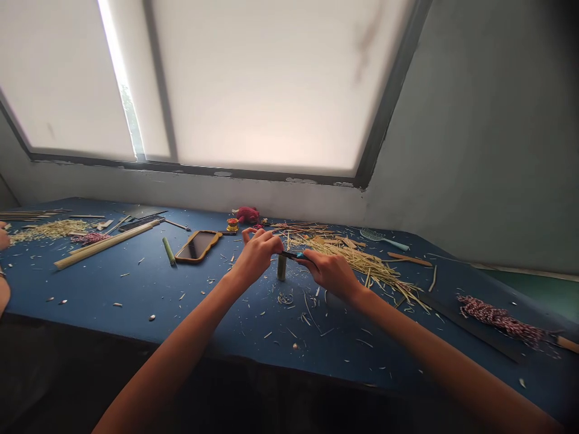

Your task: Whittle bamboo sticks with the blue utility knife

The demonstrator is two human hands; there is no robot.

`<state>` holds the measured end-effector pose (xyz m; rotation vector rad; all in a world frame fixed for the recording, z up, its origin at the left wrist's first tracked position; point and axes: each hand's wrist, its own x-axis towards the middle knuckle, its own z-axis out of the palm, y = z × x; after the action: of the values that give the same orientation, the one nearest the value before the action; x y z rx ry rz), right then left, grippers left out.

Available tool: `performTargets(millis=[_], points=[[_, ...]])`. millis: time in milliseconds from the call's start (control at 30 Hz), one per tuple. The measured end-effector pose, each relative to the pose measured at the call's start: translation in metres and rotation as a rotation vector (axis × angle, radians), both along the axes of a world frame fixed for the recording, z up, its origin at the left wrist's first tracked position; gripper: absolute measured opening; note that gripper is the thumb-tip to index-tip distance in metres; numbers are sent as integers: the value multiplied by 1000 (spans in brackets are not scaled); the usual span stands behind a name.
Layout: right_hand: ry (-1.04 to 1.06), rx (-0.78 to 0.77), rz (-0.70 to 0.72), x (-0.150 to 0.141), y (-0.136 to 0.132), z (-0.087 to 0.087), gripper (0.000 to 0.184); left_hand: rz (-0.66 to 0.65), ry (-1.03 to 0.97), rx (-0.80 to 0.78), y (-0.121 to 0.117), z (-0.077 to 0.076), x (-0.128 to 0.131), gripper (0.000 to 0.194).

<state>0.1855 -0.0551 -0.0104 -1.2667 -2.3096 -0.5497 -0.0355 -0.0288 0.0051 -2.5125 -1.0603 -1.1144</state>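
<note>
In the middle of the blue table, a short piece of green bamboo stands upright. Across its top lies the dark blade of a knife, with a bit of teal showing near the handle end. My right hand is closed around that handle end. From the other side my left hand pinches the far end of the blade, its fingers closed just above and left of the bamboo. My palms hide most of the handle and the blade's tip. Thin curled shavings lie in front of the bamboo.
Straw-like strips spread behind my right hand, near a hairbrush. Braided cord and a dark flat strip lie right. Leftward are a yellow-framed mirror, a green stick, long bamboo lengths and another person's hand.
</note>
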Motion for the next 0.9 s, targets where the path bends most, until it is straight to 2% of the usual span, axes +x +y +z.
performTargets(millis=[133, 467, 633, 900], points=[[-90, 19, 7, 1, 2, 13, 39, 45, -50, -89, 1, -4, 5, 24], [-331, -5, 0, -3, 2, 48, 31, 17, -200, -369, 6, -9, 3, 17], [-427, -34, 4, -6, 4, 61, 26, 21, -260, -445, 8, -12, 4, 21], [-574, -61, -26, -21, -1, 83, 20, -61, -326, -500, 16, -20, 0, 13]])
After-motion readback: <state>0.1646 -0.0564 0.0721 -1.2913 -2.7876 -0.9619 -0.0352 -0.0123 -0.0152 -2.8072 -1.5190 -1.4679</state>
